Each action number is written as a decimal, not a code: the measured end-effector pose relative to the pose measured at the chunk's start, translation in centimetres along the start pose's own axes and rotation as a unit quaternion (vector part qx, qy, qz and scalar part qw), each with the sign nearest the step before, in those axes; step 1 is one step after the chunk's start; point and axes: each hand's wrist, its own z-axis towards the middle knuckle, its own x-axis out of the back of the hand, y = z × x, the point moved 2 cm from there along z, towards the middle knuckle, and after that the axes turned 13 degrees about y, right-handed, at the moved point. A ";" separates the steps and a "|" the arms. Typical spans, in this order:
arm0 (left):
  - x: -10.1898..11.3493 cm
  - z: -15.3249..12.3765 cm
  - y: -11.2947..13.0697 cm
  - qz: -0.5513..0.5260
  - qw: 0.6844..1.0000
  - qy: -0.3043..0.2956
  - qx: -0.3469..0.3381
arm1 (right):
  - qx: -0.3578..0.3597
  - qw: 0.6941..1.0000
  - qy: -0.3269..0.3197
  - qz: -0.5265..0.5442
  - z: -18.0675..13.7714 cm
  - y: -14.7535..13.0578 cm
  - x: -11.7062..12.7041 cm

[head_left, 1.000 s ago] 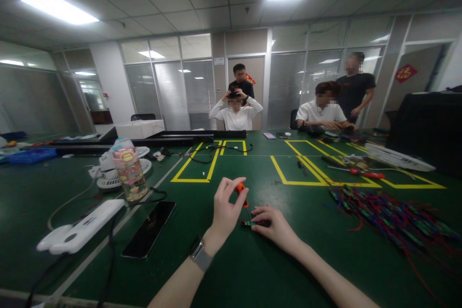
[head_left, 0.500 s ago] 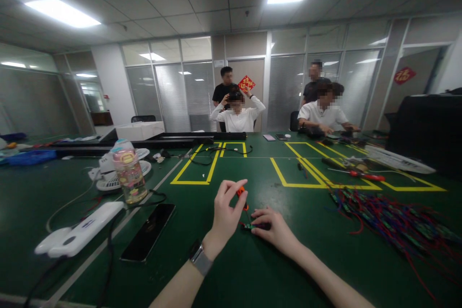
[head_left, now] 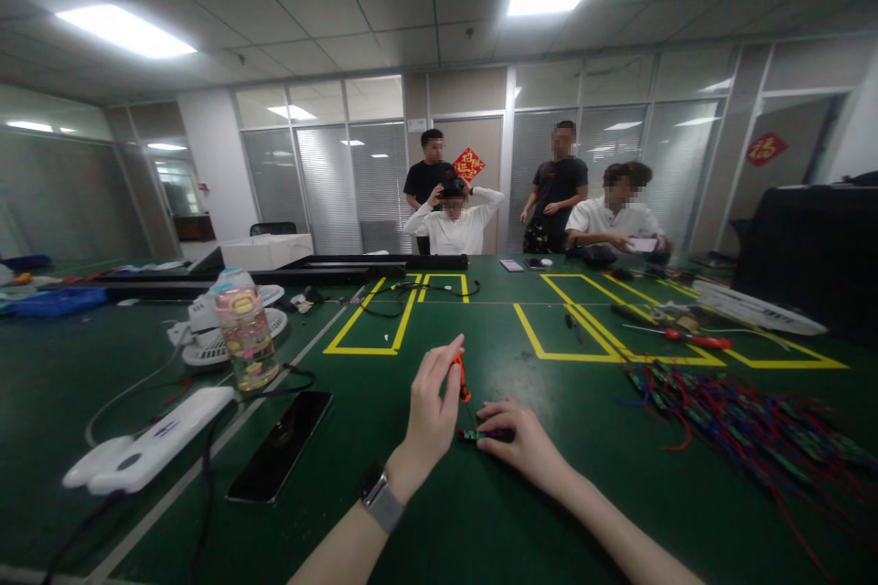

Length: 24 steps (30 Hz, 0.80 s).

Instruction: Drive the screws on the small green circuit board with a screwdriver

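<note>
Straightened the bare left hand a bit since half a second ago — now holding a slim orange-handled screwdriver between thumb and fingers, mid-frame. Just below, pinching a small green circuit board on the dark green tabletop with the bare right hand — fairly narrow grip. Also got a messy red-and-blue wire heap at frame right.

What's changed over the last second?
The left hand straightened its fingers against the orange screwdriver. Across the table, the rightmost standing person moved leftward; the rightmost seated person now holds a pale phone. The right hand still holds the green circuit board.
</note>
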 end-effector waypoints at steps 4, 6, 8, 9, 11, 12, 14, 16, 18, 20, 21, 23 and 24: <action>0.0 0.1 -0.2 0.013 1.000 0.022 0.007 | 0.005 1.000 -0.003 0.001 0.0 0.2 -0.1; 0.1 0.2 -0.2 0.024 0.999 0.036 0.005 | 0.005 1.000 -0.005 0.003 0.0 0.2 -0.1; 0.2 0.2 -0.1 0.028 0.999 0.035 0.001 | 0.005 1.000 -0.004 0.005 0.0 0.2 0.0; 0.2 0.2 -0.1 0.028 0.999 0.031 0.000 | 0.005 1.000 -0.004 0.006 0.0 0.2 0.0; 0.2 0.1 0.0 0.022 1.000 0.021 0.004 | 0.005 1.000 -0.003 0.008 0.0 0.2 0.0; 0.2 0.1 -0.1 0.017 1.000 0.019 0.005 | 0.005 1.000 -0.003 0.009 0.0 0.2 0.0; 0.1 0.0 -0.2 0.015 1.000 0.015 0.008 | 0.002 1.000 -0.004 0.009 0.0 0.2 0.0; 0.0 0.0 -0.4 0.022 0.999 0.025 0.008 | 0.001 1.000 -0.006 0.007 0.0 0.1 0.0; 0.1 0.1 -0.6 0.033 0.998 0.044 0.006 | 0.001 1.000 -0.007 0.005 0.0 0.1 0.0; 0.1 0.1 -0.5 0.038 0.998 0.057 0.002 | 0.002 1.000 -0.007 0.006 0.0 0.1 0.0; 0.2 0.1 -0.4 0.038 0.998 0.056 0.001 | 0.003 1.000 -0.005 0.008 0.0 0.1 0.0; 0.2 0.1 -0.1 0.029 0.999 0.042 0.004 | 0.005 1.000 -0.004 0.013 0.0 0.3 -0.1; 0.2 0.1 0.0 0.022 0.999 0.032 0.007 | 0.006 1.000 -0.003 0.016 0.0 0.3 -0.1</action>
